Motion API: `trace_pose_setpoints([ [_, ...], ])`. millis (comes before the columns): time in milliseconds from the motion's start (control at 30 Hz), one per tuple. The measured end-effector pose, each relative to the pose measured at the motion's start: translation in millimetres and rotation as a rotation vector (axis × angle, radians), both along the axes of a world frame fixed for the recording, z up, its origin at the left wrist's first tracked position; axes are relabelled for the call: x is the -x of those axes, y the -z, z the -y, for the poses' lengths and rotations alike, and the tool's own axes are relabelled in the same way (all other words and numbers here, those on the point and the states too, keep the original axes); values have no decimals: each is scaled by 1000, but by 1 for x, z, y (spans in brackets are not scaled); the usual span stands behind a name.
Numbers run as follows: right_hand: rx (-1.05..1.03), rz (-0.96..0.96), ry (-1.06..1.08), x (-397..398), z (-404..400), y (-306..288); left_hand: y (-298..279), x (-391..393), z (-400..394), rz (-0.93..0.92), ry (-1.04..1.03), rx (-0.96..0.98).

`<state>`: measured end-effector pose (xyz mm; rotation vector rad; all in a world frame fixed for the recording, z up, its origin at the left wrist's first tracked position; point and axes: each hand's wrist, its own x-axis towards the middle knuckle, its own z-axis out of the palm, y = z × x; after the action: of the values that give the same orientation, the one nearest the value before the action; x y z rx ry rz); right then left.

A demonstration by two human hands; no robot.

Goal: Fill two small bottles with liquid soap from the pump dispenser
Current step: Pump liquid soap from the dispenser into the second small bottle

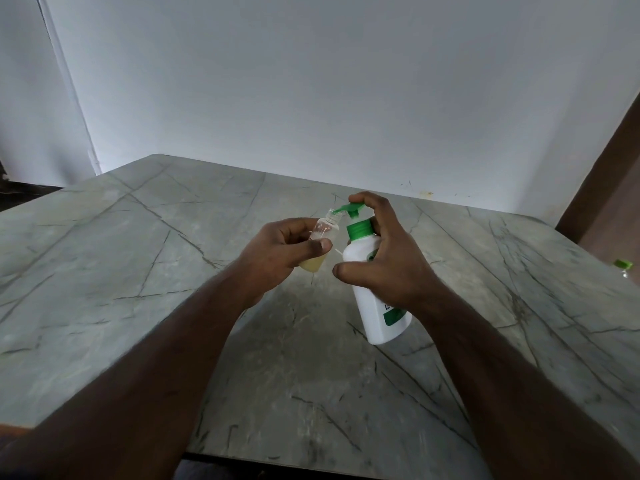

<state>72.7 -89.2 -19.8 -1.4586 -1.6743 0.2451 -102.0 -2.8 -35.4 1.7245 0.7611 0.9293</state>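
Our left hand (280, 252) grips a small clear bottle (320, 244), thumb across its front, holding it tilted above the table (138, 271). We note pale yellowish liquid in its lower part. Our right hand (388, 258) clasps the white dispenser (374, 306) around its shoulder, a finger resting on the green pump head (348, 208). The dispenser leans, its base at or near the table; contact cannot be confirmed. The spout sits at the bottle's open mouth. We record a second green-capped item (623, 266) at the far right edge, partly cut off.
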Motion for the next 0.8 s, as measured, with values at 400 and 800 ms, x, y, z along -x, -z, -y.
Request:
trace_pose_setpoints([
  [400, 8, -4, -8, -1, -2, 2, 0, 2, 0, 0, -3, -4],
  [800, 6, -4, -11, 0, -2, 1, 0, 2, 0, -12, 3, -12],
])
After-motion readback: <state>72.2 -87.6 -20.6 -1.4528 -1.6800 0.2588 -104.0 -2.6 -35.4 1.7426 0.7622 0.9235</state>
